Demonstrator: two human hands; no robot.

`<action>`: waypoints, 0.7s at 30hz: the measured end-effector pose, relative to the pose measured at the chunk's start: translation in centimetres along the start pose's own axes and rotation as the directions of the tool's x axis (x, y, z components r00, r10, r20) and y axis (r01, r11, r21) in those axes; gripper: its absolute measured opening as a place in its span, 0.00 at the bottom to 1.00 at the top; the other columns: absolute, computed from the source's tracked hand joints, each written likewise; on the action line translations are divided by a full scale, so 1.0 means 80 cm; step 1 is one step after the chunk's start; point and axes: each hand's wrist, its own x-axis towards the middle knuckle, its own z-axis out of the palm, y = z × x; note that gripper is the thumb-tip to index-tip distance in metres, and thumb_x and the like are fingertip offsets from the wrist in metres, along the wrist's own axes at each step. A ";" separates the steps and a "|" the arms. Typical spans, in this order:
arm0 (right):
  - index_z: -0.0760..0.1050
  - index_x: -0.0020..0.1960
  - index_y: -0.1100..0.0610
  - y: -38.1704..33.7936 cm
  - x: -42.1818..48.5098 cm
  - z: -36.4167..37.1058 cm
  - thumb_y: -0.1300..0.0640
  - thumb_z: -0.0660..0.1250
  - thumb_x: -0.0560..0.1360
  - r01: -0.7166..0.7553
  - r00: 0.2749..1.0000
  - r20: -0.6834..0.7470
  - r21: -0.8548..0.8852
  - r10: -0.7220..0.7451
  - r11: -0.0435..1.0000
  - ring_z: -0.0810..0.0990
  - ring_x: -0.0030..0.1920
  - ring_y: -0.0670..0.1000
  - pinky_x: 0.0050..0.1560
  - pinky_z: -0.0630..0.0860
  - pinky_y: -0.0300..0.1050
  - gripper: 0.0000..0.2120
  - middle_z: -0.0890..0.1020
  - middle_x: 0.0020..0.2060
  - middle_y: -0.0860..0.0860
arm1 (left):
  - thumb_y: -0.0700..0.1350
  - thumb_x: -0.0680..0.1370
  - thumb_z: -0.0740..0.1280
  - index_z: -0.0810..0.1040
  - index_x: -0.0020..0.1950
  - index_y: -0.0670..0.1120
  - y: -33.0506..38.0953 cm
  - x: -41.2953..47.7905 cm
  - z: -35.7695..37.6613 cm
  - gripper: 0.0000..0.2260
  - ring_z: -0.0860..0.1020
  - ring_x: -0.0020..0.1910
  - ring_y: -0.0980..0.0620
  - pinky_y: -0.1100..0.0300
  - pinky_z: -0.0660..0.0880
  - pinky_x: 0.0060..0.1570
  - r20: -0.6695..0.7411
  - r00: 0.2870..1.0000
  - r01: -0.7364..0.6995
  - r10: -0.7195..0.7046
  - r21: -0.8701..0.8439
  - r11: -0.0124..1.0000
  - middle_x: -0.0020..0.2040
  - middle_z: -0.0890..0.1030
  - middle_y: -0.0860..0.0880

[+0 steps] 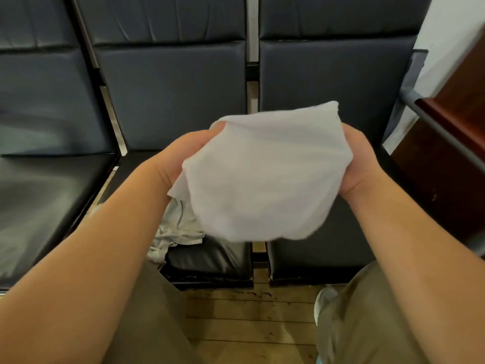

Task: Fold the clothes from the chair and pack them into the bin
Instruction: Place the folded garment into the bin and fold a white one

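Seen from the head camera, a white garment (262, 174) hangs bunched in the air, above the gap between the middle chair (210, 258) and the chair to its right (315, 253). The left hand (181, 153) curls round its left edge and the right hand (359, 164) round its right edge (each grip is closed on cloth, the fingers mostly hidden behind it). Below it, a crumpled grey garment (175, 232) lies at the front left corner of the middle chair's seat.
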 end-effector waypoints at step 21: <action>0.78 0.64 0.46 0.007 -0.021 -0.104 0.45 0.57 0.88 -0.015 0.987 -0.020 -0.999 0.161 -0.032 0.85 0.50 0.56 0.54 0.85 0.54 0.13 0.82 0.55 0.52 | 0.64 0.87 0.53 0.76 0.74 0.56 -0.103 -0.030 0.165 0.23 0.76 0.68 0.48 0.57 0.67 0.64 0.413 0.905 -0.211 -0.097 0.636 0.742 0.68 0.77 0.56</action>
